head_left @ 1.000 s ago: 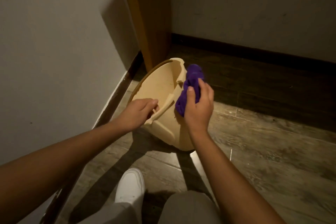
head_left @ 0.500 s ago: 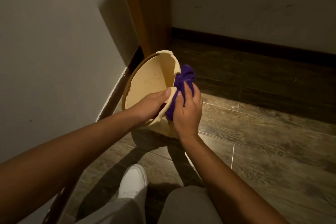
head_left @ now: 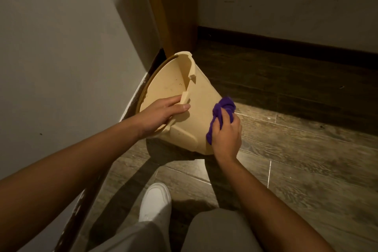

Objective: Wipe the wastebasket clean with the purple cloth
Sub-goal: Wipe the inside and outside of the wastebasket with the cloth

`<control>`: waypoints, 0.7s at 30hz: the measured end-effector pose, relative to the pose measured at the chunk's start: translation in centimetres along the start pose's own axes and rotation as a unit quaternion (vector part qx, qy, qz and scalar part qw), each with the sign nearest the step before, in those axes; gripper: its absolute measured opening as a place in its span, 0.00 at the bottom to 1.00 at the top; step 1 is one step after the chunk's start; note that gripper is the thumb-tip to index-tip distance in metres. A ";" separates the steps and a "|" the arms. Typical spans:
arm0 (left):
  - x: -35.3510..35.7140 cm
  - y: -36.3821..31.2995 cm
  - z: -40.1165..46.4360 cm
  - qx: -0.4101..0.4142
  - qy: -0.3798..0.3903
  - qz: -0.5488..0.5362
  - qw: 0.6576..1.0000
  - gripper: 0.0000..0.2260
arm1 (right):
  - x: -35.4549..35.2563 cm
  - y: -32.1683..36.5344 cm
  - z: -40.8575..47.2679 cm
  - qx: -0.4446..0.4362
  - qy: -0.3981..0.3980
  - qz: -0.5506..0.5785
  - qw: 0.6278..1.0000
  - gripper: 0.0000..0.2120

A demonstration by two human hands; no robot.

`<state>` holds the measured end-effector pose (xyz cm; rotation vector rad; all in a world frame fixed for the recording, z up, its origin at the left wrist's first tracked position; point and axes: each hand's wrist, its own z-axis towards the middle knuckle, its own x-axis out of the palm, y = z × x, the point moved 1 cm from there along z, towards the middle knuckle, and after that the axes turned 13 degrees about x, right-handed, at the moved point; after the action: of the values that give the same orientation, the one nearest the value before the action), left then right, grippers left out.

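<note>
The cream plastic wastebasket (head_left: 201,106) is tilted, its opening facing left toward the wall and its base low on the wood floor. My left hand (head_left: 161,113) grips its near rim, thumb on the outside and fingers inside. The bunched purple cloth (head_left: 222,114) is pressed against the basket's outer right side. My right hand (head_left: 226,135) is closed around the cloth, covering its lower part. A few dark specks show on the inner wall.
A pale wall (head_left: 67,63) runs close along the left with a dark baseboard. A wooden door frame (head_left: 169,8) stands just behind the basket. My white shoe (head_left: 155,202) and grey trouser legs are at the bottom. Wood floor (head_left: 306,159) extends to the right.
My right hand has slid the cloth from the basket's upper rim down its outer right side. My left hand has shifted its grip on the rim, and the basket has turned to show more outer wall.
</note>
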<state>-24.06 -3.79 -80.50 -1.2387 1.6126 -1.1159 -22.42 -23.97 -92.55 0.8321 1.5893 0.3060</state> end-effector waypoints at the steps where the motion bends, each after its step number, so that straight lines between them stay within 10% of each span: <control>1: -0.2 0.0 0.0 -0.004 0.006 -0.002 1.000 0.23 | 0.1 -0.4 0.2 0.013 0.006 -0.014 1.000 0.21; 10: -2.4 -6.0 1.7 0.033 0.050 0.237 0.970 0.33 | -4.6 -0.1 3.4 0.056 -0.017 0.091 0.994 0.21; 13: -1.9 -1.9 -2.4 0.097 -0.021 0.322 0.941 0.19 | -6.4 2.2 2.8 0.065 0.002 0.205 0.977 0.21; 21: -1.6 -1.6 0.3 0.170 -0.099 0.309 0.930 0.19 | -5.3 10.8 -2.7 -0.153 0.034 0.168 0.973 0.22</control>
<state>-23.05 -2.51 -78.91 -0.5310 1.4279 -0.7858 -21.39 -19.20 -81.28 0.8534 1.4111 0.8092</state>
